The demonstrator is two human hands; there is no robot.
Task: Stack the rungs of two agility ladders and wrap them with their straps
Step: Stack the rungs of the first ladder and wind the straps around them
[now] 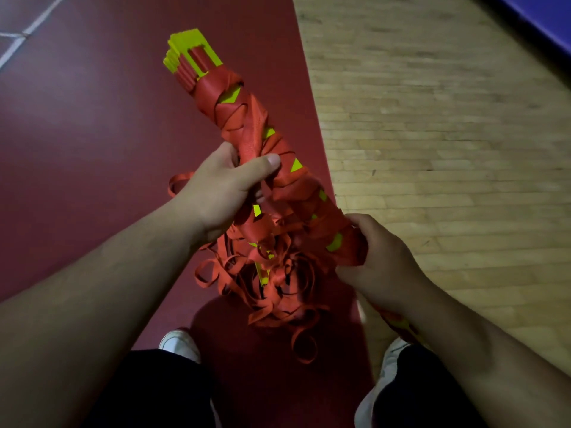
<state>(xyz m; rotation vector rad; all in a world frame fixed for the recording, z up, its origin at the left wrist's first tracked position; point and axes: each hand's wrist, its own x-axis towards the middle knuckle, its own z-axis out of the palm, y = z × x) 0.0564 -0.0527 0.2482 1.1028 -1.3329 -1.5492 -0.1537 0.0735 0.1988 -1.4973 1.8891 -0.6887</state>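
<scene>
Rung bundle (247,118), yellow rungs stacked & mostly bound in red strap, is held in mid-air at frame centre, running from 11 o'clock to 5 o'clock. L hand (222,193) has thumb & fingers curled round its middle; R hand (380,261) grips the lower end. Loose straps (272,285) hang tangled at 6 o'clock over the red floor (77,134). Wrapping looks approx half done. Keep R grip firm so rungs don't slide, free the loops first, then pull each turn tight w/ L hand.

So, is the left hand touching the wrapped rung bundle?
Touching. The head view shows the left hand gripping the rung bundle mid-length, thumb pressed across its red straps.
</scene>
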